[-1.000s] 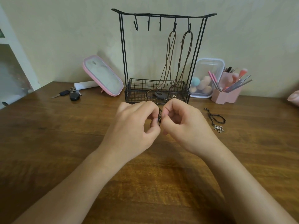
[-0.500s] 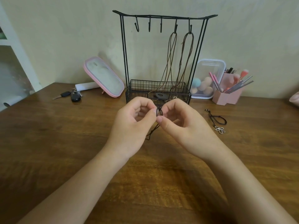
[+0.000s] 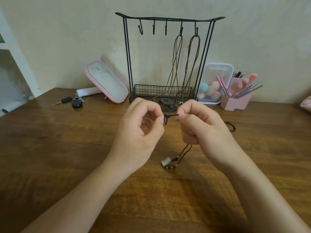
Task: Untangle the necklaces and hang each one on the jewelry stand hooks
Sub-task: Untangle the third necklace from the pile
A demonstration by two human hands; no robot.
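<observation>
Spanning the lower frame, table (image 3: 50, 157) | jewelry stand (image 3: 127, 64) stands upper centre, two brown cords (image 3: 176, 64) on its right hooks | left hand (image 3: 139, 132) and right hand (image 3: 202, 130) mid-frame each pinch the dark necklace (image 3: 171, 116), knot blurred | pendant (image 3: 166, 163) sits lower centre, cord partly hidden behind right palm

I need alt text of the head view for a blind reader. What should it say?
A left hand and a right hand pinch a dark cord necklace between them above a wooden table; its metal pendant shows below the right hand. Behind them, a black wire jewelry stand holds two brown necklaces on its two right hooks.
</observation>
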